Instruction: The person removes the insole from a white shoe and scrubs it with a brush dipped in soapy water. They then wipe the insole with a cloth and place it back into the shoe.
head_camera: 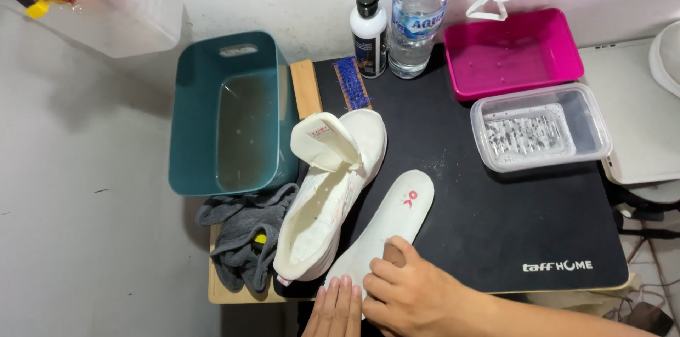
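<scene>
Scanning big to small, w/ tips as judgement:

mat: black work mat [496, 224] filled centre and right of frame; everything wet sat on or beside it.
basin: teal tub [212, 96] w/ murky water stood upper left of centre, just beside the shoe.
trays: pink tray [567, 47] upper right; clear tray [598, 132] w/ suds just below it, touching or nearly so.
shoe: white high-top shoe [329, 195] lay on its side at centre, tongue pulled open, laces out; toe end pointed to bottom of frame.
cloth: grey rag [241, 238] was bunched lower left, touching the shoe.
bottles: clear water bottle [418, 11] and small white cleaner bottle [369, 32] stood at top centre; blue-bristle brush [352, 83] lay just below them.
insole: white insole [393, 224] lay flat on mat, lower centre, just right of the shoe, printed end up-frame.
right hand: right hand [418, 294] at bottom centre was curled over the insole's near end, thumb and fingers pinching sthg brown, prob. a small brush or sponge; hard to tell.
left hand: left hand [338, 305] lay flat, fingers together, pressing the insole's near edge.
tip: judged best to keep left hand pinning the insole flat so it couldn't skid, scrub in short strokes from heel to toe, light pressure over the print.
</scene>
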